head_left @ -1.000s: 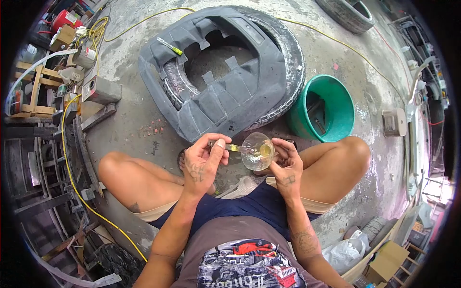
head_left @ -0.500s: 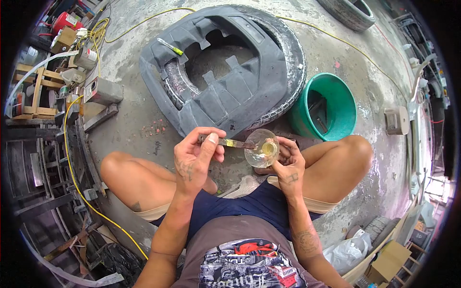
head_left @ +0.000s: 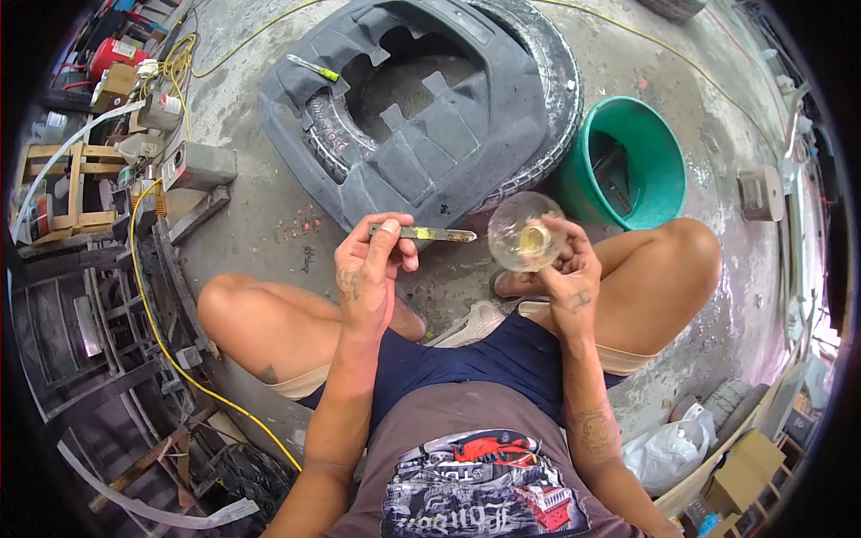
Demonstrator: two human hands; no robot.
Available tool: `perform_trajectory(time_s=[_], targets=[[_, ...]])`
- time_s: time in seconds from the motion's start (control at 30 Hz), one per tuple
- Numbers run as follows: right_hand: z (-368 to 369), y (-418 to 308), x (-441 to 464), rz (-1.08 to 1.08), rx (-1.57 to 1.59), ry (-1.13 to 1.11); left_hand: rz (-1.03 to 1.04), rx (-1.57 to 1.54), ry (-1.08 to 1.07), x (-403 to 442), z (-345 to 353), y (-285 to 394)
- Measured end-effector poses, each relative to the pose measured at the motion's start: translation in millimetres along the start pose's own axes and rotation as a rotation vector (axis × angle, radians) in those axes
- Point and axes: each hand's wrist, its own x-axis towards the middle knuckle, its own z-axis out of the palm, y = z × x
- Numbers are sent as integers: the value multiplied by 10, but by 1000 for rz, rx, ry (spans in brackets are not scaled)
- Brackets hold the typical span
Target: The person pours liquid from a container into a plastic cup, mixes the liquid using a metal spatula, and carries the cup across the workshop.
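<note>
Clear cup (head_left: pixel 513 226) just right of centre frame looks light, thin-walled and maybe slick, so I'd grip it gently around the outside, and my right hand (head_left: pixel 571 267) has it pinched. My left hand (head_left: pixel 366 269), left of centre, pinches a stiff-looking flat blade (head_left: pixel 441 235), tip near the cup, not touching.

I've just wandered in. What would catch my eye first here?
Probably the big dark grey panel with large openings, lying on a tire at the top centre, and the bright green bucket to its right. Nearer the middle, the left hand holds a narrow tool and the right hand a clear bowl.
</note>
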Motion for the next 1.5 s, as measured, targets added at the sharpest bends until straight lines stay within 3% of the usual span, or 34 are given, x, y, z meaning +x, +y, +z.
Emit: perform_trajectory(time_s=[0.37,0.87,1.5], targets=[[-119,-91,99,-129,109,194,-27,126,179,165,-289,-379],[-130,-186,145,-105,166,243,-73,-14,144,425,-292,-482],[-123,-136,166,-127,127,255,128,509,202,629,119,-630]])
